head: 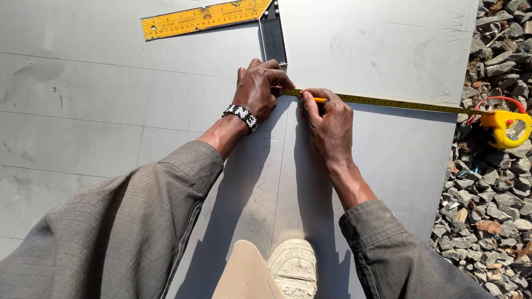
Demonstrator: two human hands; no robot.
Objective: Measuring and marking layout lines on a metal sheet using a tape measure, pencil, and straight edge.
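From the head camera, the left hand (259, 88), with a black-and-white beaded bracelet (241, 116) at its wrist, pressed its curled fingers down on the end of a yellow steel tape measure blade (388, 102), pinning it to the large grey metal sheet (111, 111). Just beside it, the right hand (328, 123) was clamped on a thin orange pencil (320, 100) whose tip met the sheet at the blade's edge. The blade ran right to its yellow case (504, 127), which lay on grey gravel (487, 221). A yellow-and-black try square (210, 17) lay on the sheet beyond the hands, and a pale shoe (293, 268) stood on the sheet's near part.
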